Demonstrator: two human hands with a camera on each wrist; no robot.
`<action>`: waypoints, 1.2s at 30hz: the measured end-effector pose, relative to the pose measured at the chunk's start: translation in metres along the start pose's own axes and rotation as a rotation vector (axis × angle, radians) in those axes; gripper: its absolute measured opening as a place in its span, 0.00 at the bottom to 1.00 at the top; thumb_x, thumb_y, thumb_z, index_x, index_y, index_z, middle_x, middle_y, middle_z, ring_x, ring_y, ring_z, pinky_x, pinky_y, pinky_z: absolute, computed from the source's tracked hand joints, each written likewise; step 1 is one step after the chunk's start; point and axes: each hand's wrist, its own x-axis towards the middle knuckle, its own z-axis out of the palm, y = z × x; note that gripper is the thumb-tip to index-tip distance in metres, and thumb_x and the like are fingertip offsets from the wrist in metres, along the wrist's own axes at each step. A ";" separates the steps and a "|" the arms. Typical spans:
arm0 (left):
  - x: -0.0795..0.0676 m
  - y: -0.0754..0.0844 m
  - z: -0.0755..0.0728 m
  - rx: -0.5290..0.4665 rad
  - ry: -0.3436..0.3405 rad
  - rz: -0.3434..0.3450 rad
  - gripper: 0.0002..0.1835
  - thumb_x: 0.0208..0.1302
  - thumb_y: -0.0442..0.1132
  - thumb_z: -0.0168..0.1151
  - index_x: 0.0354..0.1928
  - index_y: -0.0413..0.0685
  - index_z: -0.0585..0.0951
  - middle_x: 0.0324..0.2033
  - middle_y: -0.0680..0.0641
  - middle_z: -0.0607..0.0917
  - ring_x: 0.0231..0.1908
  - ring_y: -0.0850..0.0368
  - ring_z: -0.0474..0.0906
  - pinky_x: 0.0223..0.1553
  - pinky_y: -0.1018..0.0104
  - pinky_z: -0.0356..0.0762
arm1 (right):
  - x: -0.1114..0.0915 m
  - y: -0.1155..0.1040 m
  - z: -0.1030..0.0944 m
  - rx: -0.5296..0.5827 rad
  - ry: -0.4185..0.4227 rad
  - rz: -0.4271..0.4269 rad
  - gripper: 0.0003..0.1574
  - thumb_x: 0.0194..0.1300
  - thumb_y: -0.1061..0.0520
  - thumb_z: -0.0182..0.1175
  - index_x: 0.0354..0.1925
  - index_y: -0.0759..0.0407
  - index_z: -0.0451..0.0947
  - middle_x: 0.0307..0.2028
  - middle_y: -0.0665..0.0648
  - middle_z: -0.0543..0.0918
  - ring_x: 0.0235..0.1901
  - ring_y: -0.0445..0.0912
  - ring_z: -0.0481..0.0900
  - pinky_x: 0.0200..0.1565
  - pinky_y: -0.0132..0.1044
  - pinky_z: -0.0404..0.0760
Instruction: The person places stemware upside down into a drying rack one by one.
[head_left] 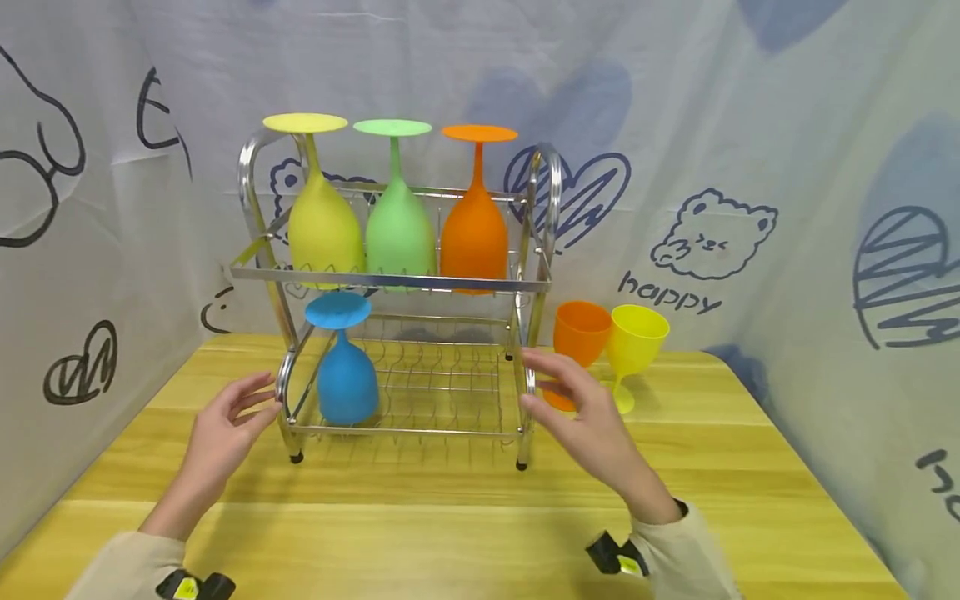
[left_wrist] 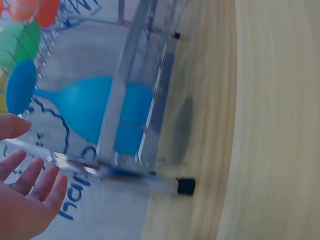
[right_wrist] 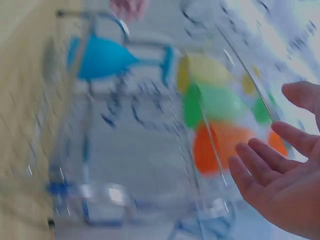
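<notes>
A two-tier metal dish rack (head_left: 405, 432) stands on the wooden table. My left hand (head_left: 225, 429) is at the rack's lower left side tube, fingertips right at the metal, thumb and fingers apart. On the other side, my right hand (head_left: 588, 421) is beside the right side tube, its fingers loosely spread in the right wrist view. Upside down on the upper tier are a yellow goblet (head_left: 324, 225), a green goblet (head_left: 400, 225) and an orange goblet (head_left: 475, 233). A blue goblet (head_left: 347, 383), also inverted, sits at the left of the lower tier.
Behind my right hand, a second orange goblet (head_left: 581, 329) and a second yellow goblet (head_left: 637, 337) stand upright on the table (head_left: 390, 542). White cloth (head_left: 712, 108) with drawn hearts and bears hangs behind the rack and along both sides.
</notes>
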 end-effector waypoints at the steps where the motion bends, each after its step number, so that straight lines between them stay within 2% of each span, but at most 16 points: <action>1: -0.002 0.002 0.001 -0.011 0.002 0.002 0.29 0.70 0.41 0.58 0.68 0.36 0.65 0.61 0.34 0.71 0.48 0.77 0.70 0.43 0.86 0.71 | -0.002 0.003 -0.008 0.006 0.054 0.014 0.27 0.62 0.70 0.62 0.60 0.68 0.72 0.59 0.63 0.75 0.55 0.50 0.75 0.55 0.36 0.77; 3: -0.007 0.007 0.003 -0.034 0.003 0.008 0.29 0.70 0.41 0.59 0.68 0.37 0.65 0.60 0.36 0.73 0.49 0.74 0.71 0.44 0.85 0.72 | -0.006 0.010 -0.022 0.008 0.159 0.050 0.26 0.63 0.71 0.60 0.60 0.69 0.72 0.58 0.62 0.76 0.55 0.47 0.75 0.55 0.32 0.76; 5: -0.012 0.012 0.005 -0.065 -0.006 0.015 0.29 0.70 0.41 0.59 0.68 0.37 0.66 0.58 0.44 0.76 0.49 0.73 0.72 0.44 0.84 0.73 | -0.008 0.019 -0.036 -0.002 0.257 0.099 0.25 0.65 0.70 0.59 0.61 0.69 0.71 0.58 0.60 0.76 0.56 0.45 0.73 0.55 0.30 0.75; 9: -0.018 0.022 0.013 -0.113 -0.055 0.039 0.28 0.70 0.40 0.59 0.67 0.37 0.66 0.55 0.56 0.75 0.50 0.72 0.72 0.45 0.82 0.74 | -0.009 0.047 -0.061 -0.081 0.439 0.252 0.29 0.67 0.64 0.60 0.64 0.67 0.67 0.61 0.59 0.73 0.60 0.47 0.69 0.59 0.38 0.71; 11: -0.020 0.026 0.016 -0.130 -0.085 0.047 0.28 0.70 0.40 0.59 0.67 0.38 0.66 0.56 0.54 0.74 0.50 0.72 0.72 0.46 0.82 0.73 | -0.008 0.066 -0.072 -0.133 0.510 0.334 0.34 0.66 0.60 0.62 0.66 0.65 0.64 0.63 0.59 0.71 0.63 0.50 0.66 0.62 0.44 0.69; 13: -0.022 0.029 0.018 -0.140 -0.109 0.047 0.28 0.70 0.40 0.59 0.68 0.38 0.66 0.59 0.48 0.73 0.51 0.72 0.71 0.47 0.82 0.73 | -0.005 0.084 -0.082 -0.177 0.545 0.408 0.39 0.65 0.56 0.63 0.69 0.65 0.60 0.66 0.61 0.67 0.65 0.53 0.63 0.64 0.47 0.66; 15: -0.024 0.031 0.020 -0.146 -0.127 0.047 0.28 0.70 0.40 0.59 0.68 0.39 0.65 0.61 0.43 0.71 0.52 0.74 0.69 0.48 0.81 0.73 | -0.002 0.101 -0.090 -0.186 0.539 0.484 0.46 0.65 0.53 0.64 0.72 0.64 0.54 0.70 0.62 0.61 0.68 0.54 0.57 0.66 0.49 0.62; 18: -0.025 0.034 0.024 -0.155 -0.145 0.052 0.28 0.70 0.39 0.59 0.68 0.39 0.65 0.64 0.38 0.69 0.52 0.75 0.68 0.48 0.81 0.73 | 0.004 0.122 -0.098 -0.164 0.481 0.585 0.55 0.64 0.50 0.64 0.75 0.60 0.43 0.74 0.61 0.50 0.72 0.53 0.48 0.69 0.49 0.55; 21: -0.025 0.035 0.028 -0.174 -0.156 0.068 0.28 0.70 0.38 0.58 0.68 0.39 0.65 0.64 0.36 0.68 0.53 0.73 0.69 0.48 0.81 0.73 | 0.010 0.138 -0.103 -0.127 0.420 0.658 0.61 0.63 0.48 0.65 0.76 0.59 0.35 0.75 0.61 0.42 0.73 0.54 0.41 0.71 0.49 0.49; 23: -0.025 0.035 0.030 -0.187 -0.163 0.077 0.27 0.70 0.38 0.58 0.68 0.39 0.65 0.64 0.37 0.69 0.54 0.69 0.70 0.48 0.80 0.73 | 0.013 0.146 -0.104 -0.109 0.395 0.690 0.63 0.62 0.49 0.66 0.76 0.60 0.32 0.75 0.63 0.40 0.73 0.55 0.40 0.71 0.49 0.47; 26: -0.024 0.035 0.031 -0.198 -0.167 0.081 0.27 0.70 0.38 0.59 0.68 0.39 0.66 0.64 0.38 0.69 0.56 0.66 0.70 0.49 0.80 0.73 | 0.017 0.157 -0.103 -0.089 0.377 0.707 0.64 0.60 0.52 0.67 0.76 0.62 0.33 0.74 0.66 0.43 0.73 0.57 0.43 0.71 0.48 0.48; 29: -0.024 0.035 0.032 -0.199 -0.171 0.075 0.27 0.70 0.38 0.58 0.68 0.39 0.65 0.63 0.40 0.70 0.56 0.65 0.69 0.49 0.81 0.73 | 0.019 0.165 -0.100 -0.060 0.368 0.691 0.62 0.59 0.56 0.68 0.75 0.64 0.37 0.72 0.68 0.50 0.70 0.58 0.51 0.70 0.47 0.52; 32: -0.023 0.035 0.032 -0.193 -0.178 0.064 0.28 0.70 0.39 0.58 0.68 0.39 0.65 0.64 0.39 0.69 0.55 0.68 0.70 0.49 0.81 0.73 | 0.020 0.171 -0.098 -0.041 0.355 0.677 0.59 0.59 0.58 0.68 0.74 0.66 0.39 0.69 0.69 0.56 0.67 0.60 0.58 0.69 0.48 0.57; 36: -0.023 0.036 0.034 -0.180 -0.196 0.036 0.29 0.70 0.40 0.58 0.69 0.40 0.64 0.65 0.38 0.68 0.53 0.73 0.69 0.49 0.81 0.72 | 0.020 0.177 -0.098 -0.029 0.361 0.690 0.59 0.59 0.59 0.68 0.73 0.67 0.39 0.68 0.71 0.58 0.65 0.61 0.60 0.67 0.49 0.61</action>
